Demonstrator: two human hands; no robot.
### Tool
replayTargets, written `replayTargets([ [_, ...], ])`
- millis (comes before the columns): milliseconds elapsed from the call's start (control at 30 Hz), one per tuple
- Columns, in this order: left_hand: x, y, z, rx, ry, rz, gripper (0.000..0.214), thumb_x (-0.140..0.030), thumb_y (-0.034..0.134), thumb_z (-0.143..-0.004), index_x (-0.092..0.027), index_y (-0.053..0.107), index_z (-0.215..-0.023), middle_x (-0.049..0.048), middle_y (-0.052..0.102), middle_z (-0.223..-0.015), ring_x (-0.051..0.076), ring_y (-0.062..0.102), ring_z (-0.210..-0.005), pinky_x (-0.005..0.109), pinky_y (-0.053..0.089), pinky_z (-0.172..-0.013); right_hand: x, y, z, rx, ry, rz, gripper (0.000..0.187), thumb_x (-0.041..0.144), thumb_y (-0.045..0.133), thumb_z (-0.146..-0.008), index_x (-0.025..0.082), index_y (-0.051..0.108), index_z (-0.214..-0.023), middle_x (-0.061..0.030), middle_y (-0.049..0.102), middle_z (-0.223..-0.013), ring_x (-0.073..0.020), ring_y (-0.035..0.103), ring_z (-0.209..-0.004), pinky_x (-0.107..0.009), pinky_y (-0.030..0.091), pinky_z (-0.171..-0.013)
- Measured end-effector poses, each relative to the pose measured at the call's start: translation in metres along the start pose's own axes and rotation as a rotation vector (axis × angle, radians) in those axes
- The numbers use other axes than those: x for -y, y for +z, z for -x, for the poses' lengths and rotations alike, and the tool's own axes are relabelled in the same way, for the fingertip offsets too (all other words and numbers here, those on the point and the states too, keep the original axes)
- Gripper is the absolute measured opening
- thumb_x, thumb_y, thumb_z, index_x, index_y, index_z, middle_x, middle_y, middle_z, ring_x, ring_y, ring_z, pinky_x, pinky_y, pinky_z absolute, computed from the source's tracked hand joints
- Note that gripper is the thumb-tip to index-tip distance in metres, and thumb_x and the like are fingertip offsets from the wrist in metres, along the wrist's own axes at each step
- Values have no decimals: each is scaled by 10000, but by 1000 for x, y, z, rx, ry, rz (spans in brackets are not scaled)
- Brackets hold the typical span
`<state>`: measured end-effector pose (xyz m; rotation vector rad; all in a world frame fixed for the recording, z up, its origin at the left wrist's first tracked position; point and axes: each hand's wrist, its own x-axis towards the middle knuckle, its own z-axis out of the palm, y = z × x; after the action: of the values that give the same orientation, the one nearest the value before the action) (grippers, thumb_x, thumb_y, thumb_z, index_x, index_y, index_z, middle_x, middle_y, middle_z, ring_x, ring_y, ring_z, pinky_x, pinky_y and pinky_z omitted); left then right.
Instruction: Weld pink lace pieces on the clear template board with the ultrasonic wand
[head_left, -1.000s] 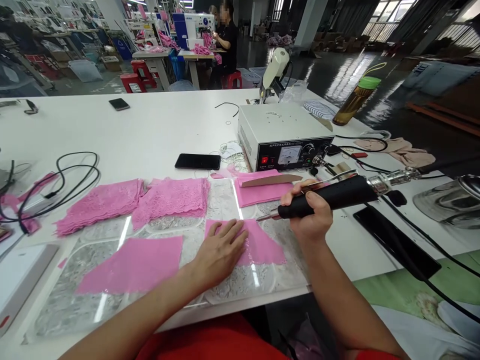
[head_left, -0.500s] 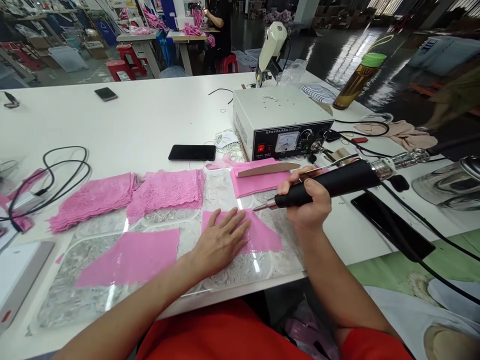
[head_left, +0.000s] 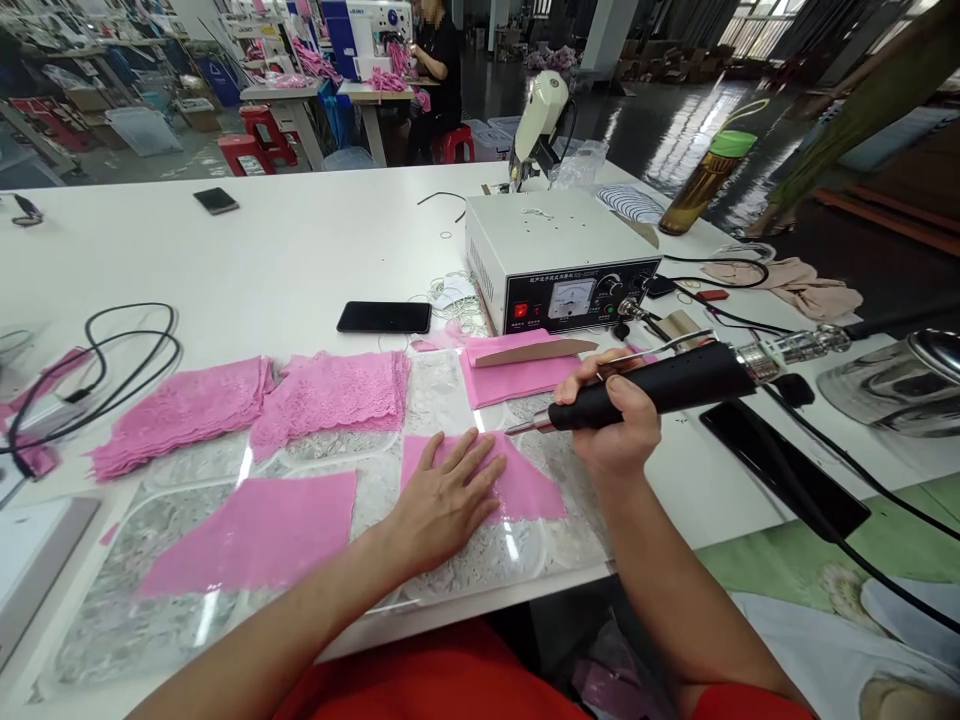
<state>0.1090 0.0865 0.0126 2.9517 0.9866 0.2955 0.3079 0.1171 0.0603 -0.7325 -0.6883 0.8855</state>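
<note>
My left hand lies flat, fingers spread, on a pink fabric piece with a slanted right edge. My right hand is wrapped round the black handheld ultrasonic welder, whose metal tip meets or hovers just over the fabric's top edge; contact cannot be made out. A thin metal tool, perhaps tweezers or scissors, is also between the right fingers. A second pink piece lies flat to the left on the clear patterned mat. Behind it are two stacks of pink lace.
Behind the mat stands the welder's control box. Folded pink fabric bears a brown strip. A black phone lies left of the box. Cables run along the right, near a dark phone and a bottle. Someone sits behind.
The view has tilted up slightly, so the table things sit lower. My left hand stays on the fabric, and the welder tip stays near its top edge.
</note>
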Motion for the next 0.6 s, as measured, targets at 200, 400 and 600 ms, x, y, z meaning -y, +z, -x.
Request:
replayTargets([
  [200,-2,1,1,-8,-9,-1,391,-354,371,-1015,-189,512,-1341,110,459,-1462,311,406,-1364,550,355,-1058,-2,0,0,0,-24,12,205,317,575,-654,231,514,-830,41,513,-705,-104,533,-487,-288,461,-495],
  [400,-2,2,1,-4,-5,5,404,-360,381,-1011,-177,495,-1353,115,451,-1467,319,413,-1357,551,354,-1054,-5,0,1,16,18,19,219,324,591,-629,226,537,-818,44,516,-691,-108,532,-484,-289,454,-482],
  [600,-2,3,1,-10,-13,31,401,-372,406,-1002,-182,505,-1341,109,462,-1460,320,418,-1352,545,358,-1050,-5,2,2,33,-11,58,198,317,597,-656,224,540,-821,41,509,-705,-100,532,-496,-283,457,-503],
])
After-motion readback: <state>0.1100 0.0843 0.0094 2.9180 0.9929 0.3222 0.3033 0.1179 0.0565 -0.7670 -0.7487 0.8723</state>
